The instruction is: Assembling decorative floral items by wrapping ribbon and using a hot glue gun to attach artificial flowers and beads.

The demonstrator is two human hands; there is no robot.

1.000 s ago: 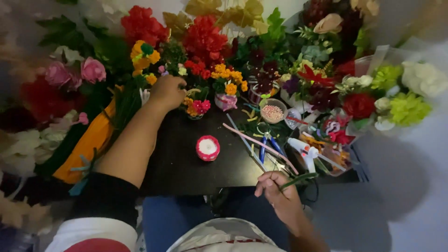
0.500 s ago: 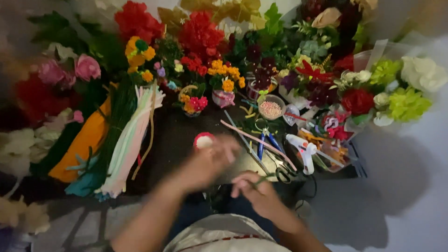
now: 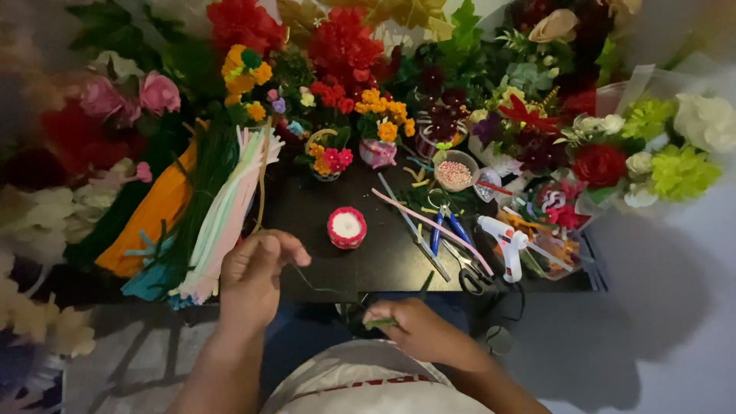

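Pinched between left hand [image 3: 253,280] and right hand [image 3: 410,326], a green stem [image 3: 326,290] runs, its ends hidden.

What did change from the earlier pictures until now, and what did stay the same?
The left hand drew back from the small flower pots to the table's near edge and now pinches a thin dark green wire stem. The right hand kept hold of the stem's other end. The red cup, glue gun and pliers stayed put.
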